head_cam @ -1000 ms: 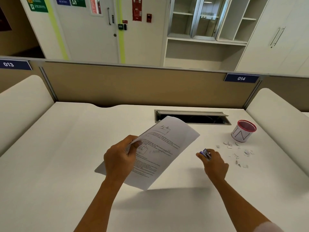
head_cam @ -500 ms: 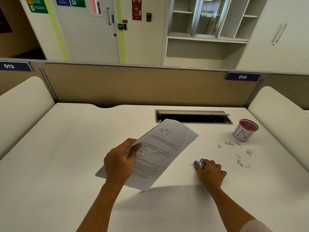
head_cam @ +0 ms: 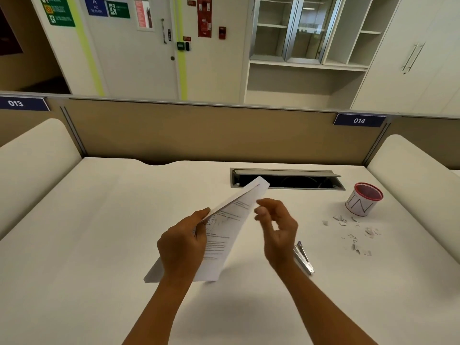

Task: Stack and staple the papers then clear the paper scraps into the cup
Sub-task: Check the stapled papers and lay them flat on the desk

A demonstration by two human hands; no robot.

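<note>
Left hand [head_cam: 183, 247] pinching stack of papers [head_cam: 225, 231] above desk; right hand [head_cam: 277, 230] open, holding nothing.

Going big to small: white desk [head_cam: 99, 220] w/ papers tilting edge-up over its middle, right fingers [head_cam: 261, 210] spreading just beside the sheets. Red-rimmed cup [head_cam: 364, 199] standing far right; stapler [head_cam: 303, 257] lying flat near right wrist; paper scraps [head_cam: 353, 235] scattering betw. cup & stapler. Step looks like squaring the stack, pre- or post-stapling, can't tell. Next: right hand steadying sheets, then gathering scraps into cup.
</note>
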